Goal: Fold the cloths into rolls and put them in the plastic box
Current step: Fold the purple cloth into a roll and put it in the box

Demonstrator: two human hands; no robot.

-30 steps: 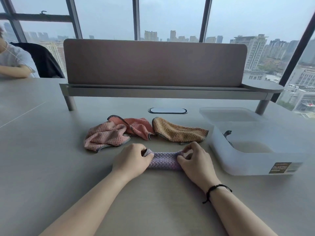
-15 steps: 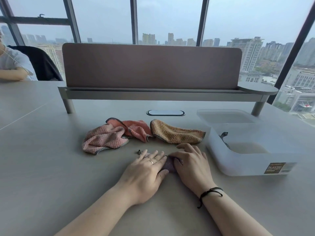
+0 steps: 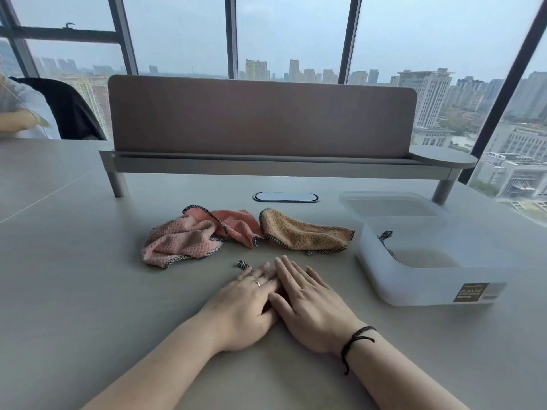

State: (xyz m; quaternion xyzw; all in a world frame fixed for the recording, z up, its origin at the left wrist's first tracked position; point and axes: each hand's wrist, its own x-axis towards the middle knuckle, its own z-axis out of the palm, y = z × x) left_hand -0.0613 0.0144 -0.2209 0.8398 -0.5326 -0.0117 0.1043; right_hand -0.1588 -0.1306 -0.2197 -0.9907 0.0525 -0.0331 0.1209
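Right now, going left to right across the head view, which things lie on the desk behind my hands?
Light pink cloth → coral pink cloth → tan cloth → translucent plastic box, a cloth's checked edge showing inside it.

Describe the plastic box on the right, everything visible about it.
The plastic box is a translucent, frosted white tub with rounded corners, standing upright and open on the table, right of the hands. A dark label with pale lettering sits on its near wall. Inside, a checked cloth edge shows against the left wall. Its clear lid lies behind it, apparently touching. Neither hand touches it.
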